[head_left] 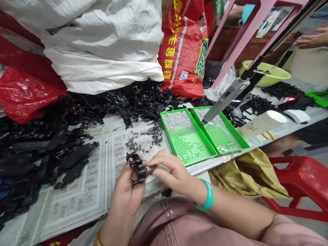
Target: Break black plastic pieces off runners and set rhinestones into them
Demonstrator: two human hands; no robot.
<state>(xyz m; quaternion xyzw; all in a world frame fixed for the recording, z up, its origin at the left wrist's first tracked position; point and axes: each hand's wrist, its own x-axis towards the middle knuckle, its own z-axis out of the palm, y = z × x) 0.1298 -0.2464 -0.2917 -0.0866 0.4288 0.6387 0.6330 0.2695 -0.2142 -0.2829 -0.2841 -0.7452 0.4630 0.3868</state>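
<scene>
My left hand (126, 194) grips a small black plastic part (137, 166) near the table's front edge, fingers wrapped round it. My right hand (170, 171), with a teal wristband (208, 196), pinches a thin pale tool or pin against that part; the item in the fingers is too small to name. Just beyond my hands lies a scatter of tiny dark screws (146, 136) on the patterned table cover (84, 191).
Two green trays (185, 136) of small silver screws sit right of centre, an electric screwdriver (225, 99) resting in the right tray (230, 131). Piles of black plastic parts (51, 150) fill the left and back. White sack (102, 44), red bag, green bowl, red stool (302, 184), another person's hand (311, 39).
</scene>
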